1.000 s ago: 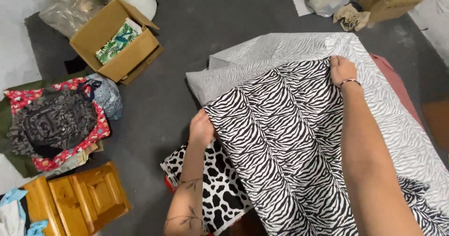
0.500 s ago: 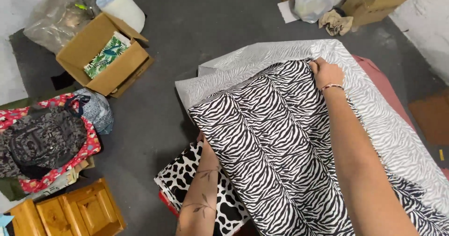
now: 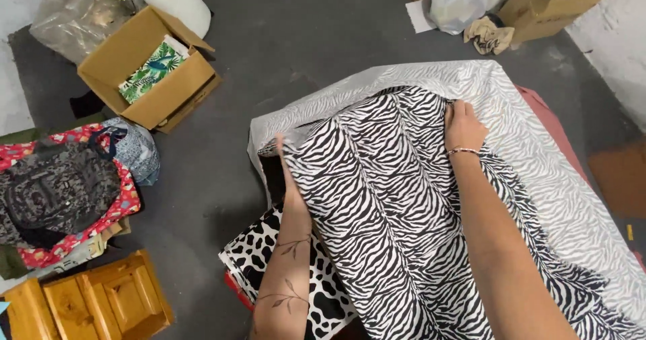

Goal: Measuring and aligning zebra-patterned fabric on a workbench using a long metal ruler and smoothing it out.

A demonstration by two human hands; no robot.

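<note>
A large zebra-striped fabric (image 3: 397, 198) lies spread over a raised surface, its paler reverse side (image 3: 538, 145) showing along the far and right edges. My right hand (image 3: 463, 126) grips the far corner of the folded dark-striped layer. My left hand (image 3: 288, 157) is mostly hidden under the left edge of that layer, lifting it; only the tattooed forearm shows. A black-and-white cow-print fabric (image 3: 269, 259) lies beneath, at the near left.
On the grey floor to the left stand an open cardboard box (image 3: 148, 71) with a leaf-print item, a pile of patterned clothes (image 3: 60, 192), a small wooden cabinet (image 3: 94, 306). Boxes and a white plastic bag (image 3: 464, 3) sit at the back right.
My left hand has slid under the left edge of the striped layer and lifted it. My right hand keeps its grip on the far corner. The view has shifted slightly.
</note>
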